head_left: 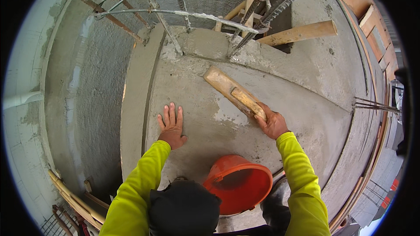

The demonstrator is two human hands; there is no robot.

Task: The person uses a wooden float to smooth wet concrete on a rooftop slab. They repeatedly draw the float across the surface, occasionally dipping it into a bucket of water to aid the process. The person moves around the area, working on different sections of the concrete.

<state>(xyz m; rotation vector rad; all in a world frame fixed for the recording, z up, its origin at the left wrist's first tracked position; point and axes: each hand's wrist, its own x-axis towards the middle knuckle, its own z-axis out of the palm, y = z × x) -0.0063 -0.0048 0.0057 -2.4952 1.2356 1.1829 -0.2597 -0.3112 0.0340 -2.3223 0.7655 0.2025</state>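
Observation:
My right hand (273, 123) grips the handle of a wooden float (225, 86), a long board lying at a slant on the grey cement surface (197, 72). Beside the float, a wet, shiny patch (229, 112) shows on the cement. My left hand (173, 126) rests flat on the same surface to the left, fingers outstretched and holding nothing. Between my forearms stands an orange-red bucket (239, 184), tipped so that its opening shows; grey residue coats the inside.
Rusty and cement-splashed rebar (178, 2) rises at the far side, tied by curved stirrups (210, 16). A round timber (302, 33) juts out beside an opening at far right. The ledge drops off on the left toward a rough wall (98, 100). Thin bars (376, 105) stick out right.

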